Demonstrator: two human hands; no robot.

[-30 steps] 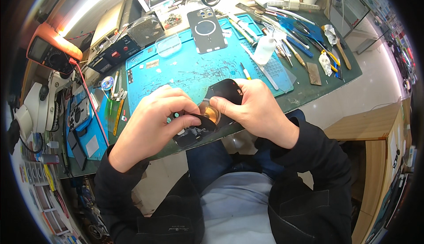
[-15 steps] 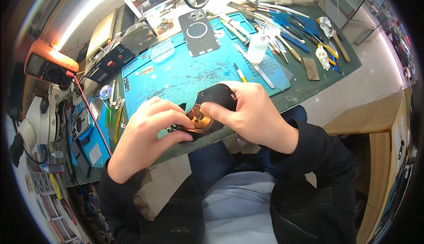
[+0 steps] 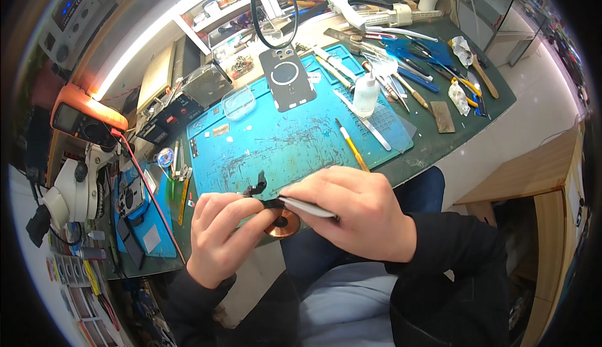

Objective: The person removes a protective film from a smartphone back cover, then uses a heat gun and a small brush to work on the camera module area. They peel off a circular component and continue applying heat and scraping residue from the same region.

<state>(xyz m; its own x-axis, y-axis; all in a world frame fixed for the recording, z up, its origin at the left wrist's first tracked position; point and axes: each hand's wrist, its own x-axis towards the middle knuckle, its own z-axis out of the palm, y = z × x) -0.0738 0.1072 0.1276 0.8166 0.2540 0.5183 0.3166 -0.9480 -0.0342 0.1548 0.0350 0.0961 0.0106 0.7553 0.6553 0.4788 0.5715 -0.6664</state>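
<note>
Close to the bench's front edge, my two hands are together on one small assembly. My left hand (image 3: pixel 222 237) has its fingers closed on a round copper coil (image 3: pixel 290 224) with a dark centre, at its left edge. A bent black strip (image 3: pixel 257 187) sticks up above those fingers. Between thumb and fingers, my right hand (image 3: pixel 357 212) grips a thin flat piece (image 3: pixel 307 207), pale grey on the side that shows and dark along its edge. The coil hangs just below this piece; how the two join is hidden by my fingers.
A blue work mat (image 3: pixel 263 149) lies beyond my hands, carrying a black phone back (image 3: pixel 290 86), a clear plastic box (image 3: pixel 239 103), a white bottle (image 3: pixel 365 96) and a yellow-handled tool (image 3: pixel 353 146). Several hand tools crowd the right. An orange multimeter (image 3: pixel 88 118) and white microscope (image 3: pixel 69 184) stand left.
Both hands have moved down toward me, past the mat's near edge. The flat piece has turned from its black face to a pale one, and the coil now hangs lower, tilted differently.
</note>
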